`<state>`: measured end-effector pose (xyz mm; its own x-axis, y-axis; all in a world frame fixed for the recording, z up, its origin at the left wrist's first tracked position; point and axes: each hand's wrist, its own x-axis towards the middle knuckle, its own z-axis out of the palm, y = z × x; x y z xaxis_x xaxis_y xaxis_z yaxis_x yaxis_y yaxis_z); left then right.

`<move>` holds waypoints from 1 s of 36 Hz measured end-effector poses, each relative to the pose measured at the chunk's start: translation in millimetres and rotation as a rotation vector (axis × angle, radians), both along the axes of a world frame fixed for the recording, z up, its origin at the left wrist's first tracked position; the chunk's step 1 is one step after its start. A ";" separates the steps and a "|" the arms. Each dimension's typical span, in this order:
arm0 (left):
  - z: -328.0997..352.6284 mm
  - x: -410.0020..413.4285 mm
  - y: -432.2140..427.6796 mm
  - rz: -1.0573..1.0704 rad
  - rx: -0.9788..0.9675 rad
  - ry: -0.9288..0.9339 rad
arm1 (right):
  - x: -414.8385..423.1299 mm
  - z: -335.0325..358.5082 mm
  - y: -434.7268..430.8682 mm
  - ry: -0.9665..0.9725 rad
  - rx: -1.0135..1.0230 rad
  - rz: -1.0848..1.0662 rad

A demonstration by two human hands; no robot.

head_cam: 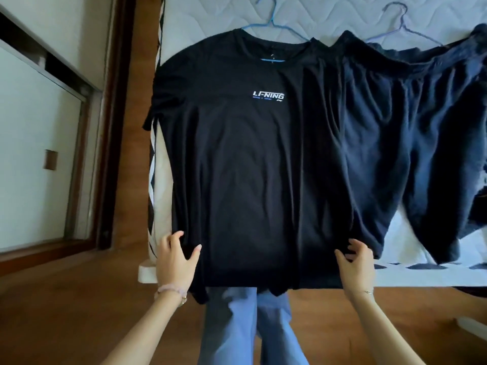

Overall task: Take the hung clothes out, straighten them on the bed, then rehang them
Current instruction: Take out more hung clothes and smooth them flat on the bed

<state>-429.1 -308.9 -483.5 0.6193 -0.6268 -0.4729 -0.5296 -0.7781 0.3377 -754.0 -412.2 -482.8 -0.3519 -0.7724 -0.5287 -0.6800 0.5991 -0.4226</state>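
A black short-sleeved T-shirt (237, 167) with white chest lettering lies print-up on the white quilted mattress of the bed (210, 17), a thin blue wire hanger (266, 22) in its neck. The left hand (175, 256) grips the shirt's left side just above the hem, thumb on top and fingers (176, 234) curled at the edge. The right hand (355, 262) pinches the right side at the same height with curled fingers.

The step in hand looks like straightening. It should go best with an even pull from both hands toward the person and slightly outward, so the lengthwise creases down the body flatten without dragging the collar off the hanger.

The shirt's long axis runs straight away from the person, with the collar at the far end and the hem nearest, draped over the bed's near edge. Its right side overlaps a pair of dark navy fabric shorts (408, 127) lying beside it.
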 end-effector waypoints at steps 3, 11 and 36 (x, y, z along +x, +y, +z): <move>-0.7 -15.1 15.4 0.047 0.042 -0.039 | -7.1 -8.2 18.7 -0.087 0.071 -0.028; -7.2 -36.1 30.2 0.269 -0.052 -0.106 | -26.1 -14.8 31.2 -0.084 0.026 -0.021; -3.2 28.7 85.5 0.585 -0.238 0.065 | -61.3 -4.9 38.5 -0.079 0.002 -0.066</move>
